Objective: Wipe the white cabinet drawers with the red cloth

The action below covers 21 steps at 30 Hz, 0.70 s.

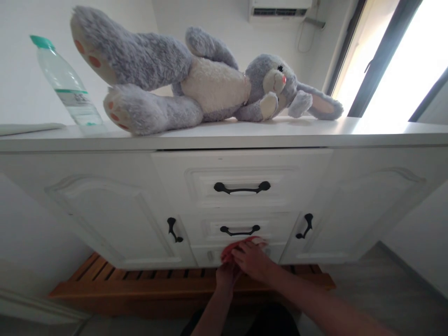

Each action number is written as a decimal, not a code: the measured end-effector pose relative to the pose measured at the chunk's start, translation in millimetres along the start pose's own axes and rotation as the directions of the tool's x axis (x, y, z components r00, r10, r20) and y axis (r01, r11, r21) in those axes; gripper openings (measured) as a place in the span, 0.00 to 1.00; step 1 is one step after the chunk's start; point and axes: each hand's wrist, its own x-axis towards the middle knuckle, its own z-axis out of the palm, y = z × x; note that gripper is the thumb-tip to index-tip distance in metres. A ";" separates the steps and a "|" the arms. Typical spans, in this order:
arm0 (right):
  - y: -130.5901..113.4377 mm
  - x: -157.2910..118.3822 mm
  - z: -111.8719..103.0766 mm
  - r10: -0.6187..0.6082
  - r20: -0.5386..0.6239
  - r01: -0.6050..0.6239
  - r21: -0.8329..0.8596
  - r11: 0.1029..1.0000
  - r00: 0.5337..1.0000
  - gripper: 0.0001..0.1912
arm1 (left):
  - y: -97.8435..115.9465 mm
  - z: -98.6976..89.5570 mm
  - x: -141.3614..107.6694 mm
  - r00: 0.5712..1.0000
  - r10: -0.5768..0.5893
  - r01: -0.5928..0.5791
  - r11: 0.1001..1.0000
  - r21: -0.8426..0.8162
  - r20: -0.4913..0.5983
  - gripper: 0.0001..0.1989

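No brand or writing can be read anywhere: the label on the clear plastic bottle (68, 86) carries a dark printed patch, but its marks are too small and blurred to be made out. The bottle, capped in green, is stood near the left end of the white cabinet (315, 133) top, tilted by the lens. A grey and cream plush rabbit (196, 81) is laid on its back along the front edge of the top, its feet just beside the bottle and one ear stretched toward the right end. Low on the cabinet front, at the bottom drawer (206, 255) of the middle stack, a red cloth (231, 249) is pressed flat against the drawer face. It is covered by the right hand (252, 259), whose fingers are spread narrowly over it, so most of the cloth is hidden. The left hand (227, 275) is seen just below and touching the cloth's lower edge, but its fingers are turned away and whether anything is gripped cannot be told. The bottom drawer's handle is hidden behind hands and cloth. Black handles (241, 187) are seen on the two drawers above and on both side doors. A slatted wooden rack (105, 275) is seen under the cabinet, partly cut off by the forearms.
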 end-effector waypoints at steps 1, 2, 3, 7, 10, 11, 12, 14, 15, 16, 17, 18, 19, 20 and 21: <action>15.7 -28.7 -2.4 0.004 -0.004 -0.004 -0.037 0.999 1.000 0.12 | -3.2 -4.0 -0.5 0.999 -0.034 0.034 0.999 -0.022 -0.008 0.06; 30.7 -57.2 -3.7 0.022 -0.014 -0.023 -0.084 0.996 1.000 0.13 | -5.7 -7.4 -0.6 0.998 -0.062 0.061 0.997 -0.045 -0.018 0.08; 44.3 -84.1 -4.0 0.036 -0.006 -0.036 -0.133 0.990 0.999 0.15 | -7.6 -9.8 -0.2 0.996 -0.082 0.080 0.995 -0.065 -0.028 0.09; 75.5 -160.7 6.9 0.176 0.033 -0.163 -0.243 0.956 0.984 0.23 | -10.6 -11.4 3.3 0.992 -0.115 0.108 0.987 -0.116 -0.051 0.11; 74.6 -178.1 32.5 0.207 0.040 -0.192 -0.239 0.952 0.978 0.25 | -10.9 -9.6 4.8 0.991 -0.120 0.113 0.986 -0.122 -0.052 0.10; 71.6 -178.1 44.4 0.217 0.040 -0.203 -0.224 0.953 0.975 0.23 | -10.9 -9.2 4.8 0.991 -0.123 0.116 0.986 -0.118 -0.053 0.10; 68.0 -176.3 57.2 0.229 0.051 -0.215 -0.201 0.956 0.972 0.21 | -10.9 -8.7 4.7 0.991 -0.124 0.117 0.987 -0.112 -0.055 0.09; 60.1 -170.1 83.3 0.270 0.101 -0.255 -0.140 0.957 0.958 0.17 | -10.8 -8.0 4.2 0.990 -0.123 0.116 0.988 -0.102 -0.063 0.08; 56.3 -166.6 95.1 0.294 0.130 -0.280 -0.113 0.953 0.947 0.15 | -10.7 -7.7 4.0 0.990 -0.120 0.113 0.988 -0.101 -0.068 0.08; 52.6 -162.9 105.6 0.319 0.155 -0.308 -0.092 0.947 0.935 0.14 | -10.5 -7.4 3.9 0.990 -0.118 0.111 0.989 -0.101 -0.074 0.08; 49.0 -159.1 114.3 0.343 0.169 -0.334 -0.076 0.939 0.924 0.14 | -10.3 -7.2 3.9 0.990 -0.117 0.109 0.989 -0.102 -0.078 0.09; 45.2 -154.9 121.2 0.360 0.174 -0.355 -0.064 0.933 0.916 0.13 | -10.0 -7.1 4.0 0.990 -0.117 0.109 0.989 -0.105 -0.081 0.09; 41.2 -150.1 126.5 0.367 0.175 -0.364 -0.052 0.930 0.913 0.13 | -9.6 -7.0 4.0 0.990 -0.118 0.109 0.988 -0.108 -0.082 0.10; 36.5 -144.2 130.5 0.367 0.174 -0.366 -0.039 0.930 0.914 0.12 | -9.1 -6.9 3.9 0.990 -0.118 0.109 0.988 -0.112 -0.082 0.10; 31.1 -136.9 133.7 0.365 0.175 -0.367 -0.021 0.930 0.914 0.12 | -8.6 -6.8 3.6 0.990 -0.120 0.110 0.987 -0.116 -0.079 0.10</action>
